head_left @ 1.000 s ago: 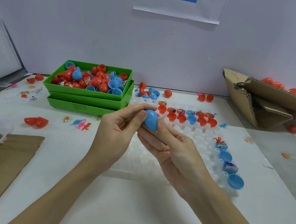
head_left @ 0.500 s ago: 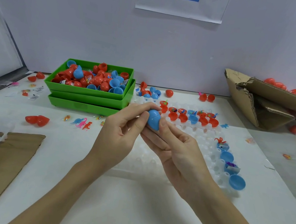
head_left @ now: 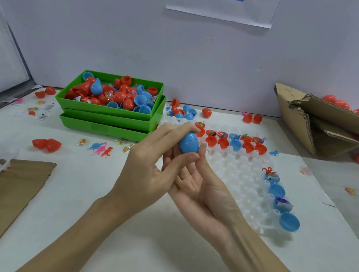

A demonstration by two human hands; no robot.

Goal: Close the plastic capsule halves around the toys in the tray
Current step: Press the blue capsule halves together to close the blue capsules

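Your left hand [head_left: 147, 168] and right hand [head_left: 199, 184] both grasp the closed blue capsule [head_left: 189, 142], fingers and thumbs curled round it, held just above the near-left edge of the clear tray [head_left: 237, 173]; at the tray's far edge sits a row of open red and blue halves with toys [head_left: 235, 141]; along its right edge lie more blue halves [head_left: 279, 199]; left of the tray stand stacked green bins [head_left: 107, 119] of loose halves on the worktop [head_left: 159, 247].
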